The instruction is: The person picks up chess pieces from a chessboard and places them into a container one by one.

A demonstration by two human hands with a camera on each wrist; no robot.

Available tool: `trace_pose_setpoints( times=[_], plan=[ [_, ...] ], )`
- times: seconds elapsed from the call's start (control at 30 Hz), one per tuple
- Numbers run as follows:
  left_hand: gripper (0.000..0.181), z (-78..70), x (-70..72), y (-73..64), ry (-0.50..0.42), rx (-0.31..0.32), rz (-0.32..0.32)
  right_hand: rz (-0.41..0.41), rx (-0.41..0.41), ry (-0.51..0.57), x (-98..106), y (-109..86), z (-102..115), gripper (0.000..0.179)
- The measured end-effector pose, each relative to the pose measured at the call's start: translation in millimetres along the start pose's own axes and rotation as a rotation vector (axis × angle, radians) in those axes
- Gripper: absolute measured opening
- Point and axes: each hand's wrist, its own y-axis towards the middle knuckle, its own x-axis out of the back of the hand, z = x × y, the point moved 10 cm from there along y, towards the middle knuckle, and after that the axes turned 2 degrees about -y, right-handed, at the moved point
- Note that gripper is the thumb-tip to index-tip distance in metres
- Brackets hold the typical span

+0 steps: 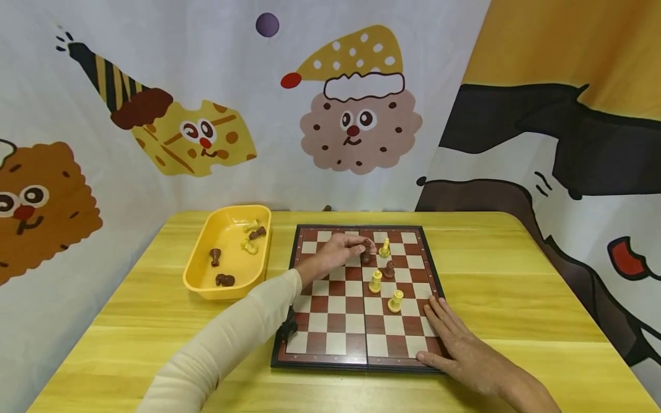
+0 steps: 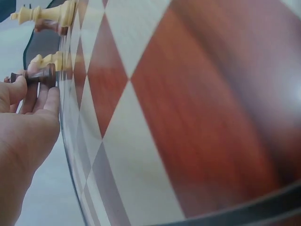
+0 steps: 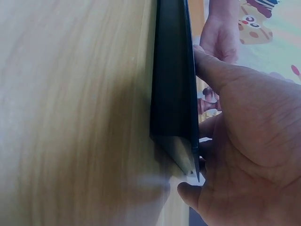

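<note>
My left hand reaches over the chessboard and pinches a dark brown chess piece between thumb and fingers, upright in the board's far half. In the left wrist view the same brown chess piece has its base close to the board. Just right of it stands a slim cream chess piece. Nearer to me are another brown piece and two cream pieces. With fingers extended, my right hand rests on the board's near right corner.
Left of the board, a yellow tray holds several brown and cream pieces lying loose. A dark object, partly hidden by my left sleeve, is at the board's left edge. A printed curtain hangs behind the wooden table.
</note>
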Motion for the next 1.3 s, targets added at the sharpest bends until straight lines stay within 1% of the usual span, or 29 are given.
trace_pose_setpoints(
  times=[0.1, 0.17, 0.23, 0.3, 0.4, 0.47, 0.53, 0.67, 0.8, 1.0, 1.07, 1.3],
  plan=[
    [0.035, -1.5, 6.2, -1.6, 0.028, -0.001, -0.015, 0.005, -0.008, 0.017, -0.7, 0.5, -1.0, 0.097],
    [0.035, -2.5, 9.1, -4.7, 0.035, 0.002, -0.003, 0.011, -0.009, 0.027, -1.6, 0.4, -1.3, 0.097],
    [0.035, -3.5, 11.4, -8.2, 0.006, 0.006, 0.018, 0.019, -0.014, 0.034, -3.0, 0.0, -2.1, 0.098],
    [0.034, -4.9, 14.8, -11.0, -0.037, 0.007, 0.024, 0.029, -0.021, 0.041, -4.1, -0.1, -3.4, 0.098],
    [0.035, -3.2, 21.2, -14.1, -0.086, 0.013, 0.014, 0.038, -0.036, 0.046, -5.8, -1.5, -5.4, 0.099],
    [0.035, -1.8, 26.2, -16.3, -0.063, 0.012, 0.007, 0.042, -0.044, 0.05, -6.3, -2.1, -6.6, 0.1],
    [0.035, -0.4, 30.1, -19.0, -0.055, 0.009, 0.017, 0.043, -0.047, 0.051, -6.5, -2.5, -7.2, 0.099],
    [0.036, 0.1, 40.8, -26.0, -0.079, -0.005, 0.028, 0.051, -0.043, 0.048, -6.7, -1.5, -6.4, 0.099],
    [0.034, -3.7, 54.2, -32.2, -0.095, -0.022, 0.005, 0.063, -0.041, 0.05, -7.0, 0.1, -5.1, 0.098],
    [0.036, -11.1, 74.0, -41.8, -0.137, -0.013, -0.012, 0.088, -0.048, 0.046, -8.4, 0.2, -5.1, 0.1],
    [0.037, -13.8, 83.1, -45.1, -0.129, -0.024, -0.028, 0.091, -0.052, 0.046, -8.0, 0.5, -5.6, 0.101],
    [0.033, -18.6, 120.1, -60.8, -0.119, -0.011, -0.104, 0.113, -0.067, 0.067, -10.5, 4.0, -5.9, 0.101]
  ],
)
